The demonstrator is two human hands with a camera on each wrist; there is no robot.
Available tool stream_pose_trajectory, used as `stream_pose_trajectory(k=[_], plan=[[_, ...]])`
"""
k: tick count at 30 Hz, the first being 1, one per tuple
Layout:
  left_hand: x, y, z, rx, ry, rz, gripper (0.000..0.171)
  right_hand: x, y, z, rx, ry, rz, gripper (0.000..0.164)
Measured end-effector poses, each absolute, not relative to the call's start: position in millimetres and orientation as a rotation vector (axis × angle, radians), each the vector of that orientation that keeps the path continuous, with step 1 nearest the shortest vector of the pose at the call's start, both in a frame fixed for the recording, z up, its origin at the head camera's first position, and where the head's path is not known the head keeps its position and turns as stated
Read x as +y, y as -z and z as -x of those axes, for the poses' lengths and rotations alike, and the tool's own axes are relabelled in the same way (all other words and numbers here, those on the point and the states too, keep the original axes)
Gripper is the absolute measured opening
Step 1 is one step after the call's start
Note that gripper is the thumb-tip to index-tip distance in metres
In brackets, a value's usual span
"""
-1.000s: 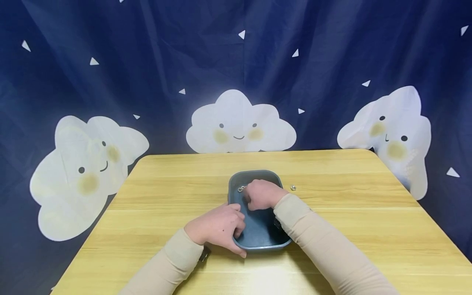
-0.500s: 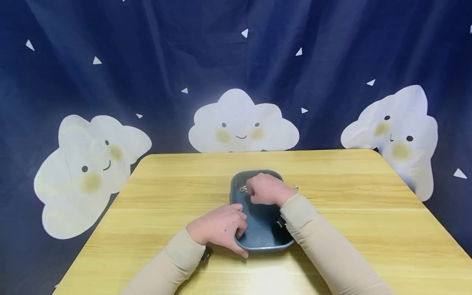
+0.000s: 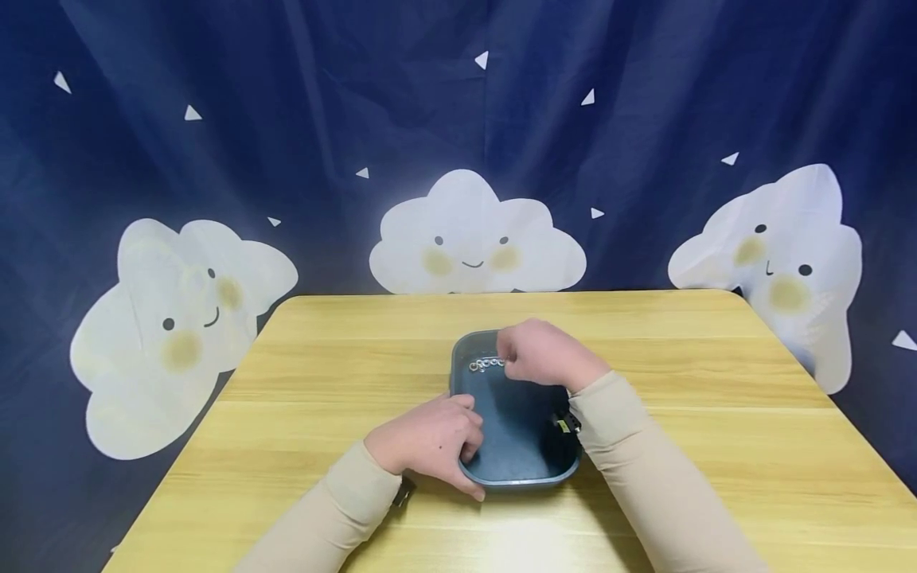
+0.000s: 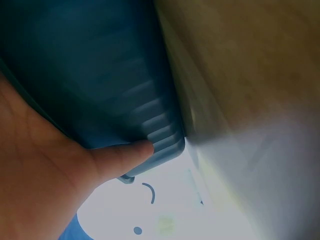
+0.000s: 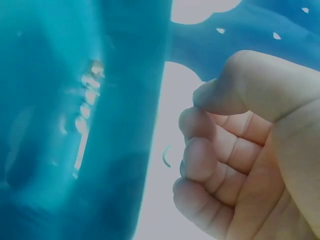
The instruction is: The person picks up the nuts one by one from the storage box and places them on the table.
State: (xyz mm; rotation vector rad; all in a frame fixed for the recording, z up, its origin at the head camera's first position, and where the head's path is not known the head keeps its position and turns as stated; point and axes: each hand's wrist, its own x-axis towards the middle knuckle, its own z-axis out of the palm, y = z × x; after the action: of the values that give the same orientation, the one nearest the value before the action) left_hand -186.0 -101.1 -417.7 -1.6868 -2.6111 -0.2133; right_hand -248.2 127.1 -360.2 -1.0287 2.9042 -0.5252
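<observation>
Hands [image 3: 430, 442]: we are counting two
Bin [image 3: 512, 434]: one
Small rings [image 3: 474, 366]: at least four
Clouds [image 3: 473, 227]: three
Counter [image 3: 702, 366]: one

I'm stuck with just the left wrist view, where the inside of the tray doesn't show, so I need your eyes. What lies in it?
Observer: Several small metal rings lie roughly in a row near the far end of the tray.
Operator: My view misses the right hand. Where is it?
Observer: In the head view, the right hand is at the tray's far right corner, by the right end of that row.
Operator: I only make out the left thumb. Where are the other fingers?
Observer: The left hand has its fingers bent over the left wall into the tray.
</observation>
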Motion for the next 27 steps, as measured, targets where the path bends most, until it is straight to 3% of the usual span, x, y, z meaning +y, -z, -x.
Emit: stream_pose_trajectory(k=[13,27], plan=[[-101,416,185,-2.619,0.197,1.681,0.055,170,345,247,2.987,0.625,0.829,0.011],[-102,417,185,-2.619,0.173,1.67,0.055,225,391,261,2.988,0.684,0.635,0.006]])
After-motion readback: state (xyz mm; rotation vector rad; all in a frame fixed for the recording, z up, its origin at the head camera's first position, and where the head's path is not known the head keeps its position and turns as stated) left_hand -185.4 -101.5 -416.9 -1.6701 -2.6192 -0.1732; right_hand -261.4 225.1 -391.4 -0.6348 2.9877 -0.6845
